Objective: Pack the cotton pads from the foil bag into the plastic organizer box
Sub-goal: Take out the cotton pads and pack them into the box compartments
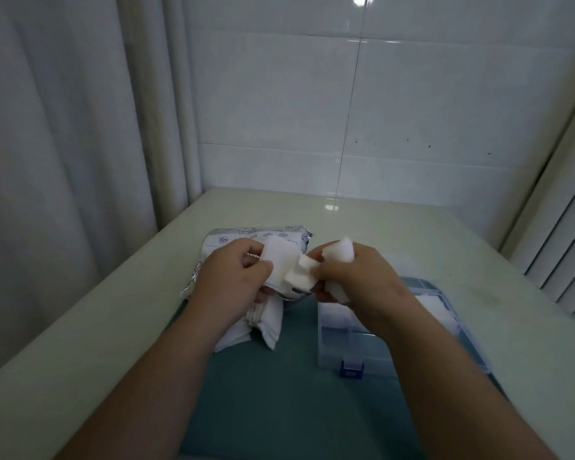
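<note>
My left hand [236, 277] pinches a small stack of cotton pads [278, 265] between thumb and fingers. My right hand [356, 277] is curled round another clump of pads [341, 252], and the two bunches touch in the gap between my hands. The foil bag [233, 239] lies just beyond and under my left hand. A loose pile of pads [268, 322] sits beneath my left wrist on the teal mat [279, 376]. The organizer box [342, 343] stands open below my right hand, with white pads showing in it to the right of that wrist.
</note>
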